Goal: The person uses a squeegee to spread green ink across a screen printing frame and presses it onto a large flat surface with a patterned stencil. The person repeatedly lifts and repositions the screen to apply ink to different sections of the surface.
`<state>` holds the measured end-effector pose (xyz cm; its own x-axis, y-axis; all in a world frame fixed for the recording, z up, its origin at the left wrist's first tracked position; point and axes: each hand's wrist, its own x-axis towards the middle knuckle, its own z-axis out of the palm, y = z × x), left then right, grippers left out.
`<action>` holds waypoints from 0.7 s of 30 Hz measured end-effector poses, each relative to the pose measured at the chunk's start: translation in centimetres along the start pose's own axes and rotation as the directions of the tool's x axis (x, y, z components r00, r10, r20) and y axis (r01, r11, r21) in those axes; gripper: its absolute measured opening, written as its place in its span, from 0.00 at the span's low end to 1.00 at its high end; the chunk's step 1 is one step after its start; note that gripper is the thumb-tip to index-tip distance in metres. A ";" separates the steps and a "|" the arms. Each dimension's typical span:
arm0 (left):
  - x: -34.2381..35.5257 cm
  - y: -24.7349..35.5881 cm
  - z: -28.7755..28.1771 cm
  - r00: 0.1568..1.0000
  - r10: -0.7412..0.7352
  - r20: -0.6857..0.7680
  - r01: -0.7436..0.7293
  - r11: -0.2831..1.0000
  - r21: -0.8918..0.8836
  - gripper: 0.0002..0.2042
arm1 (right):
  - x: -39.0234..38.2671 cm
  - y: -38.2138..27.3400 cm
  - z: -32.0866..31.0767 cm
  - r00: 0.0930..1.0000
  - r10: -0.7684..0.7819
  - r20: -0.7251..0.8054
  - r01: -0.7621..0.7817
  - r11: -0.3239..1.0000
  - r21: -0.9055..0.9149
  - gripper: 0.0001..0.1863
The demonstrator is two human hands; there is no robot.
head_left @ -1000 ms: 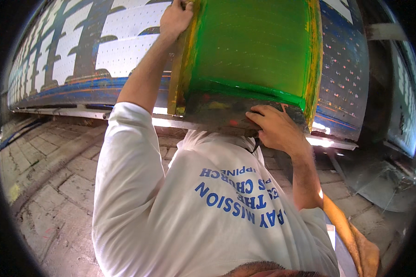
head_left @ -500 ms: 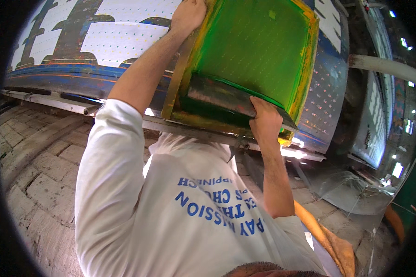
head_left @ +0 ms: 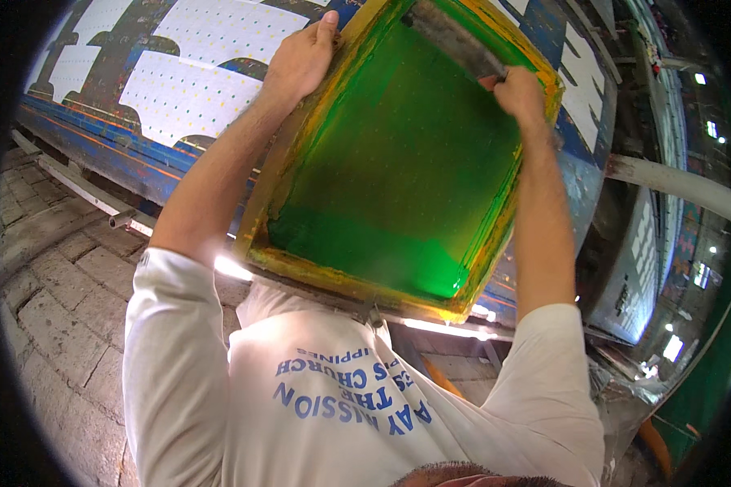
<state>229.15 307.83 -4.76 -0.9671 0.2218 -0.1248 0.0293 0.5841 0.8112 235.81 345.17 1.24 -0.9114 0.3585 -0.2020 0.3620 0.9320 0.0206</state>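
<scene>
At upper right, the right hand (head_left: pixel 521 96) clamps its fingers on a scraper (head_left: pixel 456 40), near the far end of the green screen (head_left: pixel 398 174); left hand (head_left: pixel 303 63), I cannot tell. Upper-left white sheets (head_left: pixel 191 97) already carry dots; beneath screen, hidden.

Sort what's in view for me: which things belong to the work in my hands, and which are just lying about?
Part of the work:
dark blade, gripped by the right hand
green-panelled frame, with the left hand at its left edge
white dotted pieces on the blue table, probably

Just around:
grey pipe at right
orange strip below the frame, mostly hidden
</scene>
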 end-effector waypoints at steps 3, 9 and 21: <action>-0.2 0.4 0.0 0.999 -0.029 -0.039 0.032 0.998 0.063 0.37 | 7.1 3.4 -0.6 0.986 -0.158 -0.045 0.156 0.987 -0.049 0.19; -0.9 1.2 0.2 0.995 0.013 -0.097 0.007 0.980 0.197 0.36 | 15.6 5.9 -3.7 0.928 -0.335 0.161 0.344 0.938 -0.034 0.16; -1.4 2.3 0.8 0.992 0.020 -0.121 0.025 0.931 0.364 0.36 | 17.7 5.3 -3.1 0.906 -0.394 0.155 0.327 0.883 0.337 0.16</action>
<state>230.76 309.48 -3.15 -0.9897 0.1378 -0.0383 0.0950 0.8338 0.5439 220.98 356.66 0.82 -0.9380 -0.0511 -0.3429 0.0878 0.9218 -0.3775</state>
